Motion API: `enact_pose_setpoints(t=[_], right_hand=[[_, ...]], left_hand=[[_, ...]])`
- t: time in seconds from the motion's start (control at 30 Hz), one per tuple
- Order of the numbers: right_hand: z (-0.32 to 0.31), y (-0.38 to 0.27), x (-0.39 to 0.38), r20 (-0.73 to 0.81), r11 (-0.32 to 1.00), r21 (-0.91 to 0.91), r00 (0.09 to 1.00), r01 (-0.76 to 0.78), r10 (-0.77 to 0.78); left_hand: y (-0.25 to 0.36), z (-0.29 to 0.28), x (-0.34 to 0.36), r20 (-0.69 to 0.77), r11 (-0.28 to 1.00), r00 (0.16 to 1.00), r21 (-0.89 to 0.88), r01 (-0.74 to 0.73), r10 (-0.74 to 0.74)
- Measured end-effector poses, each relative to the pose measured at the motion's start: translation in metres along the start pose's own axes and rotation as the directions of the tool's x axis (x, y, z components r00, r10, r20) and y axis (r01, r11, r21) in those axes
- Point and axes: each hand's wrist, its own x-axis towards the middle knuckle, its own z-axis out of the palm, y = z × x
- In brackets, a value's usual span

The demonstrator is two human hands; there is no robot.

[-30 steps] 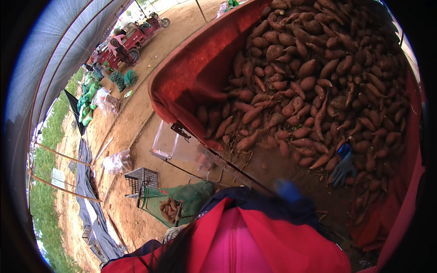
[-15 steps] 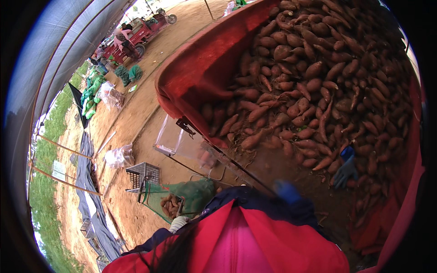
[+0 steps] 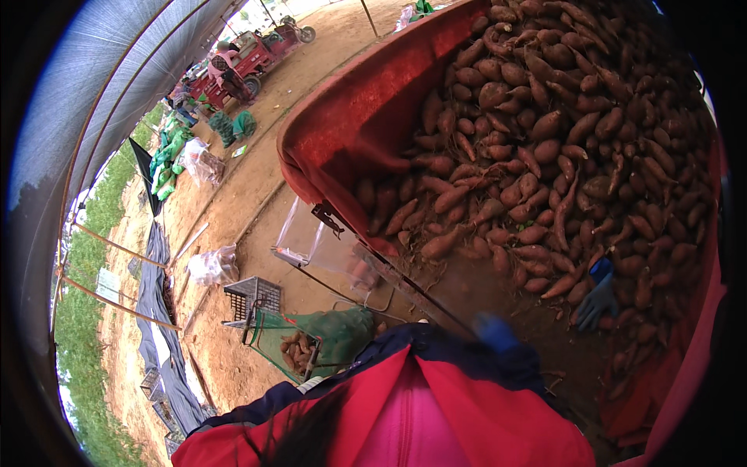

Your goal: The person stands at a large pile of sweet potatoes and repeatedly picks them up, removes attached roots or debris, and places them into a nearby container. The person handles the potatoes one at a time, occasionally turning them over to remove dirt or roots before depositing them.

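At the truck bed's near edge is my right hand [image 3: 492, 331] in a blue glove, just below the heap of sweet potatoes [image 3: 537, 156]. It is smeared by motion, so its fingers and anything in them cannot be made out. My left hand [image 3: 310, 384], in a pale striped glove, shows only as a sliver past my dark sleeve, by the rim of a green mesh bag [image 3: 342, 335]. Its fingers are hidden. Several sweet potatoes [image 3: 299, 350] lie inside the bag's mouth. A grey-blue glove [image 3: 597, 303] with a bright blue cuff lies on the heap's lower right.
The red bed wall [image 3: 350, 101] and its metal edge [image 3: 420, 296] run between heap and ground. A grey crate [image 3: 253, 296] stands beside the mesh bag. Clear plastic sacks [image 3: 214, 266] sit on the dirt. Farther off, people [image 3: 226, 70] stand by a red three-wheeled cart [image 3: 253, 58].
The whole view has shifted slightly, with the surroundings moving right. My left hand has gone mostly out of sight behind my sleeve. My right hand stays near the bed edge, still blurred.
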Motion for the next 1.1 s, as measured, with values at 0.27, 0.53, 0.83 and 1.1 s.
enact_pose_setpoints(t=[0.27,0.53,0.83,1.1], right_hand=[[-0.001,0.017,0.0,0.017,0.994,0.103,0.999,-0.033,0.032],[-0.02,-0.009,-0.014,0.04,1.0,0.002,0.999,-0.026,0.026],[-0.047,-0.105,-0.042,0.145,0.933,0.342,0.974,0.113,-0.171],[-0.054,-0.093,-0.091,-0.118,0.994,0.071,0.989,-0.083,0.091]], left_hand=[[-0.009,-0.01,-0.008,0.04,0.997,0.997,0.038,0.065,-0.067],[0.024,-0.04,-0.025,0.035,0.957,0.973,-0.176,0.229,-0.227],[0.094,-0.073,0.053,-0.158,0.975,0.984,0.219,-0.045,0.081],[0.115,-0.15,0.166,0.143,0.971,0.979,0.168,-0.171,0.147]])
